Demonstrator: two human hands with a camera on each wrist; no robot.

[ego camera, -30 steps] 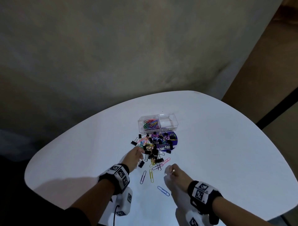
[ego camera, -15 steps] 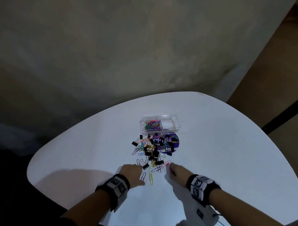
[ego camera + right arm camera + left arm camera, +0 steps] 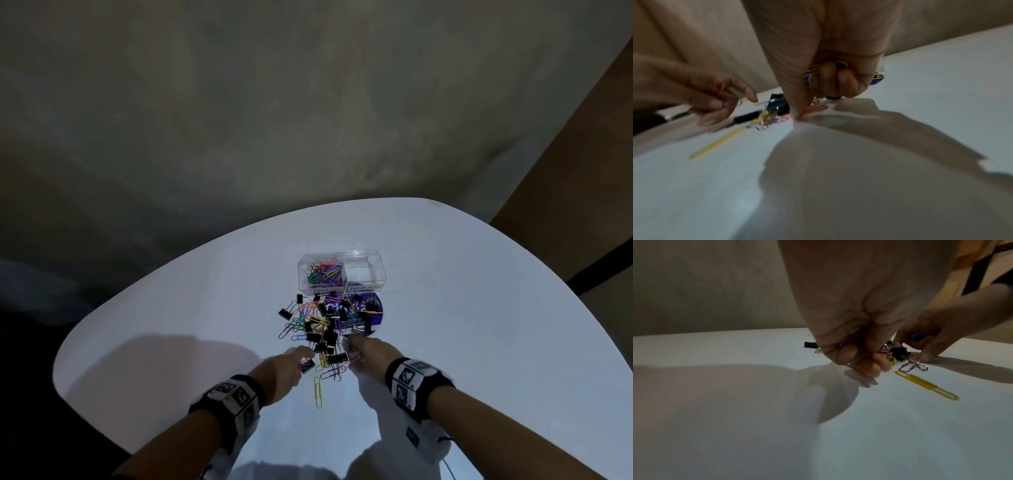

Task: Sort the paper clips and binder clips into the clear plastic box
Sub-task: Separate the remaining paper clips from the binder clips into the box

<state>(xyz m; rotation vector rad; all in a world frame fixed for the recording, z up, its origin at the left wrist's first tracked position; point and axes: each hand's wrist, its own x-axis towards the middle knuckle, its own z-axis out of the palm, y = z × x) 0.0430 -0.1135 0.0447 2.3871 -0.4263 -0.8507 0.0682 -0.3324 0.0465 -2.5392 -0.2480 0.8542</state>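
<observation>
A clear plastic box (image 3: 342, 274) stands at the table's middle; its left compartment holds coloured paper clips, its right one looks bare. In front of it lies a mixed pile of paper clips and black binder clips (image 3: 325, 325). My left hand (image 3: 291, 365) is at the pile's near left edge, its curled fingers (image 3: 863, 363) gripping purple and orange paper clips (image 3: 721, 92). My right hand (image 3: 363, 353) is at the near right edge; its curled fingers (image 3: 836, 81) hold yellow and blue paper clips (image 3: 813, 69), and one fingertip touches a pink clip on the table.
A lone yellow paper clip (image 3: 318, 392) lies nearest me, between both wrists. A round purple lid (image 3: 371, 313) sits under the pile's right part. The white table (image 3: 479, 308) has a rounded far edge, with dark floor beyond and a brown wall at right.
Both hands have moved forward to the pile's near edge. The left hand, a second ago reaching into the pile, drew back and came in again. The purple and blue clips nearest me are gone from the table.
</observation>
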